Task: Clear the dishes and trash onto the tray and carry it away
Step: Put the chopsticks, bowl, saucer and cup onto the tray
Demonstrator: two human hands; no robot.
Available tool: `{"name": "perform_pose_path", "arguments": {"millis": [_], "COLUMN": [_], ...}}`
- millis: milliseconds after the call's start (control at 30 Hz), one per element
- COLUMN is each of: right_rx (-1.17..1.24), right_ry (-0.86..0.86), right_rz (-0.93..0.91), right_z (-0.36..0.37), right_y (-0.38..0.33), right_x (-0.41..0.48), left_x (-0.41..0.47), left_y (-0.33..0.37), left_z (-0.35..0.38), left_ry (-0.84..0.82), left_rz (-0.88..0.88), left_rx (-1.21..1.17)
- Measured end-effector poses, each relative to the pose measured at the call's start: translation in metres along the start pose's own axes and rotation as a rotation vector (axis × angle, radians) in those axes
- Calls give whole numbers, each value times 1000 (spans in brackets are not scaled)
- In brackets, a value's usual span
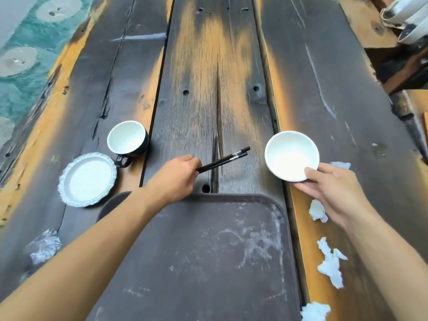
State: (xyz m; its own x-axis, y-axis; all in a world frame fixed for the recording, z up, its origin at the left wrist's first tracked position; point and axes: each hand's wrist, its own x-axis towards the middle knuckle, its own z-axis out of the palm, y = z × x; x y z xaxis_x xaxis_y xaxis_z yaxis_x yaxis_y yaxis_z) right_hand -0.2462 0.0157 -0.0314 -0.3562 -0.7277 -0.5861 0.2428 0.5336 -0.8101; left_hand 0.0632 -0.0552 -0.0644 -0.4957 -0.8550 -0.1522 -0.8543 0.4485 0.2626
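Observation:
A dark brown tray (208, 262) lies empty on the wooden table right in front of me. Just beyond its far edge my left hand (176, 174) grips a pair of black chopsticks (228, 158) by their near ends. To the right, my right hand (333, 193) holds a white bowl (291, 156) by its near rim. A black mug with a white inside (127, 139) and a small white scalloped plate (89, 179) sit left of the tray. Crumpled white tissues (330, 262) lie along the tray's right side.
A crumpled clear wrapper (44, 249) lies at the near left of the table (220, 66). More tissue scraps (318, 212) sit by my right wrist and at the tray's near right corner (315, 310). White objects hang at the far right (407, 19). Patterned teal floor shows at left.

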Motion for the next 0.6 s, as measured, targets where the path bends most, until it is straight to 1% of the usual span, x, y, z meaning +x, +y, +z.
{"name": "perform_pose_path", "arguments": {"millis": [167,267,333,533,600], "right_rx": [31,41,43,60,59], "right_ry": [37,44,53,50,44], "right_rz": [-21,-22,-12,13,27], "right_z": [2,0,0,0,-1], "right_y": [19,34,44,69,75], "right_x": [-32,-41,-46,-51,-52], "left_x": [-30,-48,-57,-67,-66], "left_y": [-2,-5,-6,-12,-12], "left_z": [9,20,29,54,60], "left_ry": [45,-2,-33,-17,17], "left_rz": [136,187,200,191,178], "left_rx": [104,197,223,259,250]}}
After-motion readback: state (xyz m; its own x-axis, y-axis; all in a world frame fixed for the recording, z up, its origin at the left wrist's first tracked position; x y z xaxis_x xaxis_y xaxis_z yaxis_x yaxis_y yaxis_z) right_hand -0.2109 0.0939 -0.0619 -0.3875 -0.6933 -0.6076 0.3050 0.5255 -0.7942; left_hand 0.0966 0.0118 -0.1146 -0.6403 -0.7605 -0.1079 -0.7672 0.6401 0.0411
